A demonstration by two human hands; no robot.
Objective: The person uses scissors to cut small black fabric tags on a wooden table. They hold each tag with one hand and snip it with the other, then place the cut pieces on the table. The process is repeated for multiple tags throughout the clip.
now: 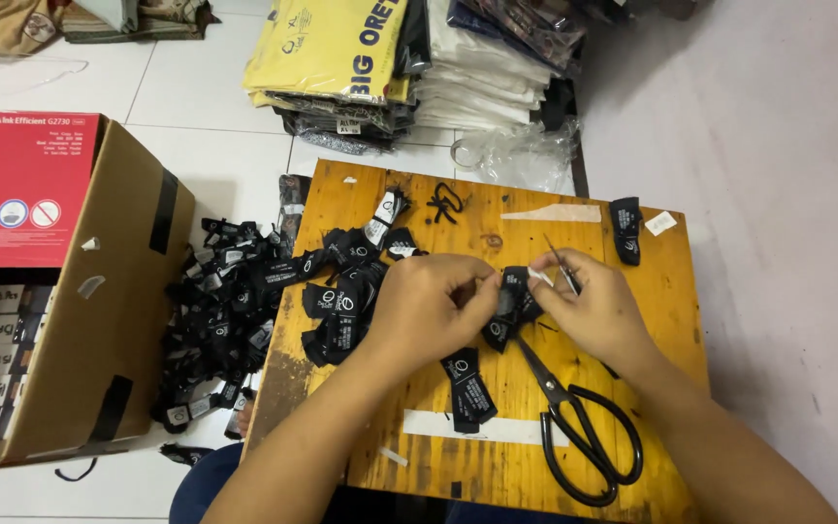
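Black scissors (584, 427) were laid at the near edge of the yellow wooden surface (497, 456), just beside the right forearm.

Above them, a small black fabric label (511, 296) was pinched between the fingers of the left hand (429, 306) and the right hand (589, 306) over the middle of the surface; a thin needle-like tool (563, 264) was also gripped in the right hand. One black label (467, 388) was left lying below the hands, more labels (351, 291) were heaped to the left, and a larger pile (220, 320) was spread on the floor beside a cardboard box (118, 320).
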